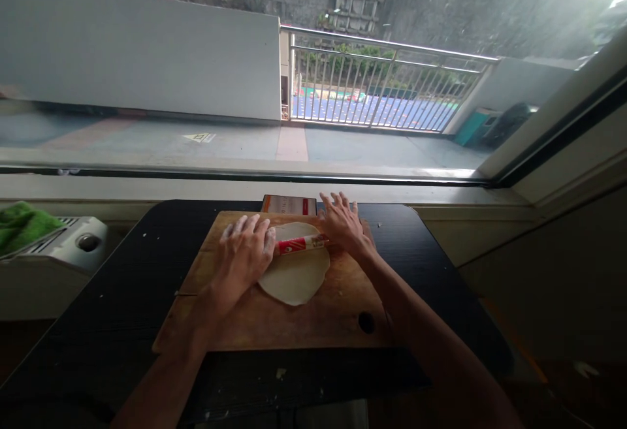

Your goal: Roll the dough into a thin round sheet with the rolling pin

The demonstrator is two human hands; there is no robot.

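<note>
A flat round sheet of pale dough [295,275] lies on a wooden board [294,318]. Across its far part rests a rolling pin [301,243] wrapped in red and white. My left hand [245,253], dusted with flour, lies palm down with fingers stretched over the pin's left end. My right hand [343,223] lies flat with fingers spread over the pin's right end. Both hands press on the pin without wrapping round it.
The board sits on a black table [431,266] below a wide window. A red and white box [289,205] lies beyond the board. A white appliance [73,239] with a green cloth [22,223] stands at the left. Flour specks dot the table.
</note>
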